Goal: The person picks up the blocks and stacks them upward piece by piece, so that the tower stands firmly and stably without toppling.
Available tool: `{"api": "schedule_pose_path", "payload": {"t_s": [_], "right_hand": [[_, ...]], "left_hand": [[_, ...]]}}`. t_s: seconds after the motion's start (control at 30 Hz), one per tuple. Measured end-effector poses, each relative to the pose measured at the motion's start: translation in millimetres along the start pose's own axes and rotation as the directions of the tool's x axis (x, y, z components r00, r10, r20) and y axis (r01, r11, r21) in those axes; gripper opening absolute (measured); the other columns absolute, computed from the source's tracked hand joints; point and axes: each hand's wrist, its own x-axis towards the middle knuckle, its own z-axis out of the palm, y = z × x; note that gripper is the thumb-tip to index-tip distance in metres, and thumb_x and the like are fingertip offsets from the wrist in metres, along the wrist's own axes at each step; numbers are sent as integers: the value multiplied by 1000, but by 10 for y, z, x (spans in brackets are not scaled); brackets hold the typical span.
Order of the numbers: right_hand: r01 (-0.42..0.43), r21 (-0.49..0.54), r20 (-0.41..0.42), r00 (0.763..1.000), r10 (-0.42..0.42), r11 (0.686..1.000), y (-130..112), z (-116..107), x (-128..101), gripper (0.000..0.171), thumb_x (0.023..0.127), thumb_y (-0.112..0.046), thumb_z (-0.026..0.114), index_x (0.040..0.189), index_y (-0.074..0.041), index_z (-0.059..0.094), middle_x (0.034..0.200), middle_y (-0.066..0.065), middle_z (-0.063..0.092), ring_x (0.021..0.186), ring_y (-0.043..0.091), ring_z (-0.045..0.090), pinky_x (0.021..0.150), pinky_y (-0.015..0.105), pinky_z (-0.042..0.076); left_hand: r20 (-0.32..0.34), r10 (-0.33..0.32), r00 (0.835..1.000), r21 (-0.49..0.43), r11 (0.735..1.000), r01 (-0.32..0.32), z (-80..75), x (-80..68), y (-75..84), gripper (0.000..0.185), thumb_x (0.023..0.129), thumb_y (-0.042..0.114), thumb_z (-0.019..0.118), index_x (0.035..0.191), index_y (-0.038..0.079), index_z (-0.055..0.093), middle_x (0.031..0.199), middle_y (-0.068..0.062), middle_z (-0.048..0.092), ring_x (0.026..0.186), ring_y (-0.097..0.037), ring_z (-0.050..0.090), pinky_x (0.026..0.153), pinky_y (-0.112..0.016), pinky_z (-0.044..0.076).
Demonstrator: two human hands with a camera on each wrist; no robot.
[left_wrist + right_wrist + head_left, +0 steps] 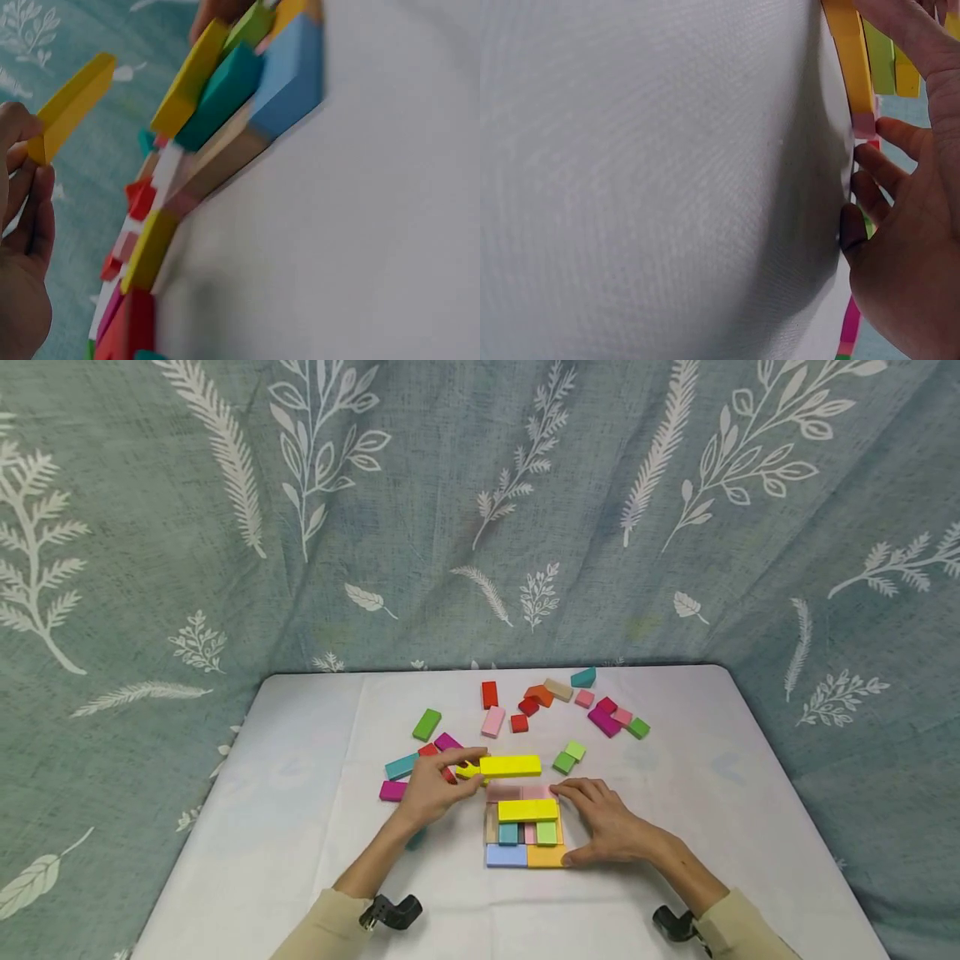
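And here is the yellow block [517, 766], pinched in the left hand [438, 789], just beyond the far edge of the block structure [530, 833]. It looks like light, rigid, smooth-faced wood, probably hard to damage but perhaps a little slippery on its painted sides. A pinch across the narrow width should do, and near the middle would likely balance better than this grip at its left end.

The left hand has thumb and fingers closed on that end, with the long free part pointing right. The right hand [615, 828] is at the structure's right side, thumb and forefinger spread wide, the thumb touching the orange block [545, 857] at the near corner, the forefinger at the far pink corner.

On the structure, a yellow bar [527, 811] lies across the top, with a teal block [508, 835] and a light green block [547, 833] on its near side; a blue block [506, 857] forms the near left corner.

Farther out, a green block [427, 725] lies beyond and left of the structure, a red block [490, 695] well beyond it, all on the white-covered desk [750, 827].
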Motion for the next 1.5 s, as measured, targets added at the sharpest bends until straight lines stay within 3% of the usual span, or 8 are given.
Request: {"api": "schedule_pose_path", "payload": {"t_s": [0.13, 0.37, 0.6, 0.87, 1.07, 1.23, 1.37, 1.5], "right_hand": [[10, 8, -1, 1000, -10, 1000, 1, -2, -7, 105, 65, -63, 85, 153, -27, 40, 154, 3, 37, 137, 30, 33, 112, 60, 31], [6, 12, -8, 1000, -6, 1000, -4, 8, -17, 104, 65, -62, 86, 153, -27, 41, 154, 3, 37, 137, 31, 32, 112, 62, 31], [20, 11, -15, 1000, -20, 1000, -3, 0, -18, 105, 65, -62, 85, 153, -27, 40, 153, 3, 38, 137, 31, 33, 112, 63, 30], [13, 10, -7, 1000, -13, 1000, -2, 8, -11, 105, 65, -61, 86, 154, -28, 39, 153, 2, 37, 137, 30, 32, 111, 62, 32], [-4, 23, -1, 1000, 4, 1000, -17, -6, -12, 105, 65, -59, 87, 154, -29, 39, 154, 2, 36, 137, 30, 31, 112, 62, 31], [0, 18, -5, 1000, 0, 1000, -17, -13, -16, 104, 66, -58, 87, 154, -28, 39, 154, 2, 37, 137, 30, 32, 112, 62, 31], [4, 23, -2, 1000, -4, 1000, -18, -18, -17, 104, 67, -59, 86, 154, -28, 40, 154, 3, 36, 138, 31, 31, 112, 63, 30], [12, 31, 1, 1000, -12, 999, -8, -10, -16, 103, 67, -61, 85, 153, -28, 40, 153, 4, 37, 138, 32, 32, 112, 63, 29]], "left_hand": [[85, 71, 994, -31, 997, -68, 146, -243, 47, 39, 88, 20, 80, 126, 19, 72, 115, 10, 73, 101, -19, 66, 89, -47, 55], [184, 144, 972, -27, 990, -141, 306, -458, 51, 38, 87, 21, 80, 124, 21, 73, 107, 11, 73, 91, -20, 67, 83, -37, 58], [217, 127, 968, 60, 988, -143, 324, -498, 53, 35, 88, 28, 79, 122, 22, 74, 113, 16, 72, 99, -8, 65, 87, -30, 56], [255, 173, 951, 143, 966, -214, 310, -510, 33, 28, 89, 25, 79, 117, 23, 77, 119, 16, 67, 111, -5, 57, 93, -28, 53], [239, 184, 953, 209, 949, -236, 329, -490, 25, 35, 86, 32, 82, 120, 27, 75, 128, 13, 60, 120, -8, 50, 99, -36, 52], [276, 86, 957, 272, 948, -164, 355, -448, 30, 69, 83, 50, 80, 144, 27, 57, 148, 12, 47, 135, -14, 42, 109, -48, 43], [354, -43, 934, 270, 961, -58, 371, -417, 26, 83, 83, 57, 75, 154, 28, 43, 153, 16, 43, 142, -16, 39, 113, -52, 37], [385, -104, 917, 265, 964, -2, 372, -386, 2, 84, 82, 57, 77, 154, 30, 43, 152, 14, 46, 141, -17, 40, 114, -51, 36]]}}
